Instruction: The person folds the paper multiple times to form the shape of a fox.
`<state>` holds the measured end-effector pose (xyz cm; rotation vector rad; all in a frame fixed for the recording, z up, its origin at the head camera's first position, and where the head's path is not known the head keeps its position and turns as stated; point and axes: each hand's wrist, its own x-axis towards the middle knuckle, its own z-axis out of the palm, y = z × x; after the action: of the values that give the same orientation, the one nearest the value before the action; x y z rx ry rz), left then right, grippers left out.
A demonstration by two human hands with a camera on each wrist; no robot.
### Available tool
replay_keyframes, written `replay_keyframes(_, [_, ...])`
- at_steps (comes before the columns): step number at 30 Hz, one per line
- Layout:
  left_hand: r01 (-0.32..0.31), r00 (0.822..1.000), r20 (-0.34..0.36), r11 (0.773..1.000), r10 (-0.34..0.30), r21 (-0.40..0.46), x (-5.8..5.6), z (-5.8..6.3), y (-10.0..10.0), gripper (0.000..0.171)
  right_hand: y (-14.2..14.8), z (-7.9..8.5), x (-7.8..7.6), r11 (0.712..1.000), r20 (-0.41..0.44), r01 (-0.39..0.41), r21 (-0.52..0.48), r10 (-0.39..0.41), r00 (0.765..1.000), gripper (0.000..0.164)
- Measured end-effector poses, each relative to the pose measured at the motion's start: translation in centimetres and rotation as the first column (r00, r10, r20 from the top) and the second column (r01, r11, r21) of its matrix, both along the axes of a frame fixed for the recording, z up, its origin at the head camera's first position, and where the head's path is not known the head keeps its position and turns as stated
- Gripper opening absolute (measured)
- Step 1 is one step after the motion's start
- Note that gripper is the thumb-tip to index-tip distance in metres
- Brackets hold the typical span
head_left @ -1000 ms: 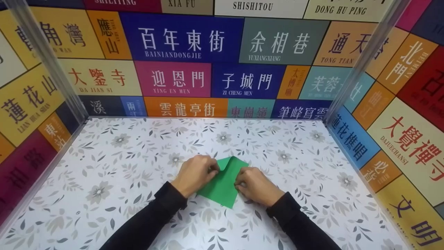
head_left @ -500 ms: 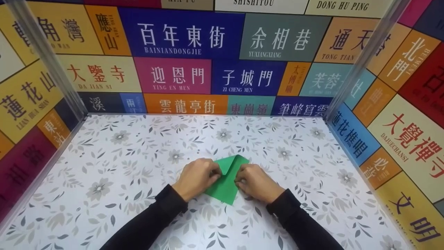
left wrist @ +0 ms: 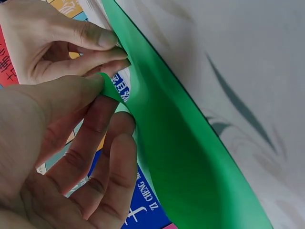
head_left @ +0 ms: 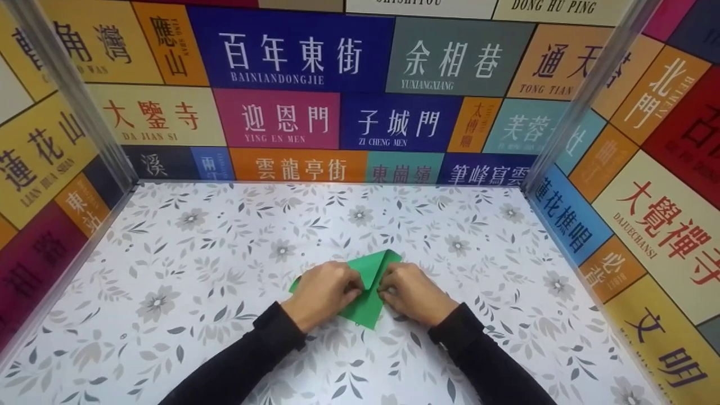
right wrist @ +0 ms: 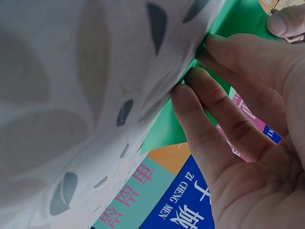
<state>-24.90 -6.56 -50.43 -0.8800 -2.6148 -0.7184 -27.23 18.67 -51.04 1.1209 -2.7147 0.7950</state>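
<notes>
A sheet of green paper (head_left: 363, 313) lies on the table with a flap (head_left: 367, 265) turned over toward its middle. My left hand (head_left: 328, 291) pinches the flap's corner between thumb and index finger; in the left wrist view that small corner (left wrist: 109, 88) pokes out at the fingertips, and the paper bows up beside it. At the sheet's right edge, my right hand (head_left: 415, 293) pinches the paper with curled fingers. In the right wrist view its fingertips (right wrist: 185, 98) are down at the tabletop along the green edge. Part of the sheet is hidden under the left hand.
The white tabletop (head_left: 225, 236) carries a grey leaf and flower print. Upright panels (head_left: 304, 53) with coloured blocks and lettering enclose the back and both sides, with clear corner strips (head_left: 585, 107) between them.
My left hand has drawn the flap's corner down and to the right, nearer the right hand, so the flap covers more of the sheet. The right hand keeps its place at the edge.
</notes>
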Motion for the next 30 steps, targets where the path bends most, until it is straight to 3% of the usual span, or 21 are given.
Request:
replay_keyframes(14, [0.040,0.998,0.043,0.999,-0.041,0.036,1.1,0.4,0.4,0.008,-0.1,0.0,0.0,1.000,-0.002,0.016,0.018,-0.016,1.000,0.015])
replay_keyframes(21, [0.062,0.998,-0.008,0.997,-0.061,0.056,1.3,0.3,0.8,0.012,0.2,-0.1,0.0,1.000,-0.013,0.005,0.002,-0.005,1.000,0.025])
replay_keyframes(30, [0.041,0.999,-0.017,0.998,-0.040,0.039,1.5,-0.2,1.2,0.012,0.2,-0.1,-0.1,1.000,-0.006,0.011,0.001,-0.011,1.000,0.024])
